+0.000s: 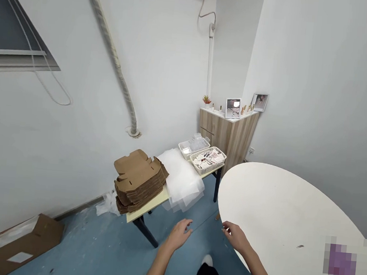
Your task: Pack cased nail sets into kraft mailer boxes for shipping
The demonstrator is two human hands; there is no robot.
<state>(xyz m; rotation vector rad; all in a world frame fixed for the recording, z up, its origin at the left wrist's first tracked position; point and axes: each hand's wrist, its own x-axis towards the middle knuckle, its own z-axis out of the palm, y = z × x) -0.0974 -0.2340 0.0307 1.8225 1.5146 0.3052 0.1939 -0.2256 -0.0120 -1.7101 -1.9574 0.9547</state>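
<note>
My left hand (180, 233) hangs over the blue floor with nothing in it, its fingers apart and slightly curled. Beyond it, a stack of flat brown cardboard boxes (141, 178) lies on a narrow table (147, 206). White translucent sheets (180, 175) are spread beside that stack and droop over the table's front edge. My right hand (235, 236) is at the left rim of the white round table (280, 201), empty, with its fingers loosely bent and apart. Whether it touches the rim I cannot tell.
At the narrow table's far end stand a basket of small printed packets (207, 160) and a white basket of clear plastic pieces (194, 145). A wooden corner cabinet (225, 134) is behind them. An open cardboard box (20, 245) sits on the floor at left.
</note>
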